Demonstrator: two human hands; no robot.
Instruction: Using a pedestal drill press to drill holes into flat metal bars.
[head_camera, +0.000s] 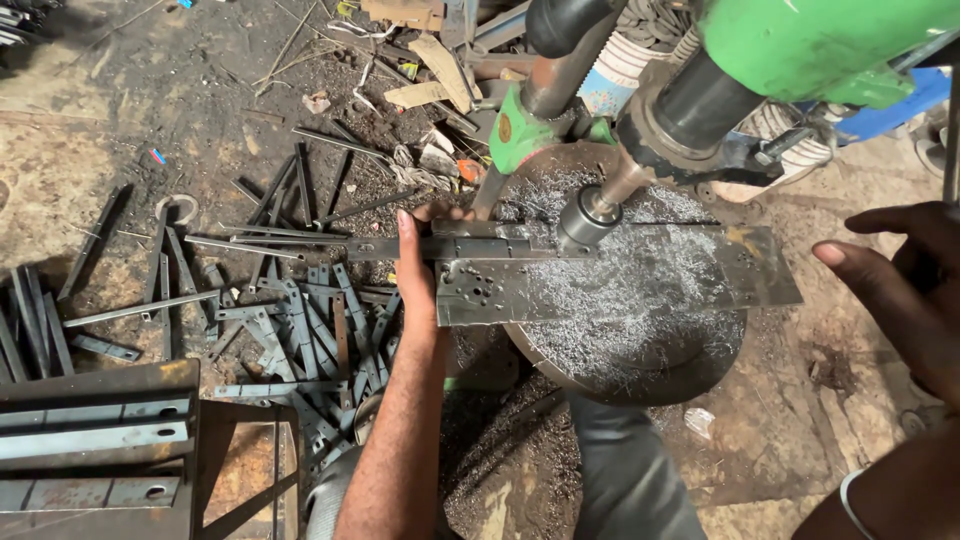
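**Spotter:** What's the biggest thing in front of you?

**Me:** The green drill press (800, 40), its column leaning in from the top right. Under it I see the round work table (640, 370) buried in bright metal shavings (620, 290). The chuck (585, 220) hangs just above the work

**Spotter:** And the work itself?

**Me:** A flat steel plate (760, 270) lies across that table, long axis running left to right, already showing a cluster of small holes near its left end. On top of it, along its far edge, sits a narrow steel bar (420, 247), also lying left to right, its left part sticking out past the plate over the floor

**Spotter:** Which hand is closer?

**Me:** My left hand (418, 270), clearly. It's at the plate's left end, fingers stretched flat and pressed against the plate and bar where they overlap, thumb tucked toward the far side. Pressing, not wrapped around anything. The chuck lies to the right of those fingertips, along the bar's own line

**Spotter:** The right?

**Me:** My right hand (900, 290) hovers past the plate's right end, apart from it, fingers loosely curled and holding nothing, thumb pointing back toward the plate

**Spotter:** Anything smaller around?

**Me:** A heap of short steel strips (300, 320) on the dirt floor to the left, and a few more bars on a stand (95, 440) at the lower left
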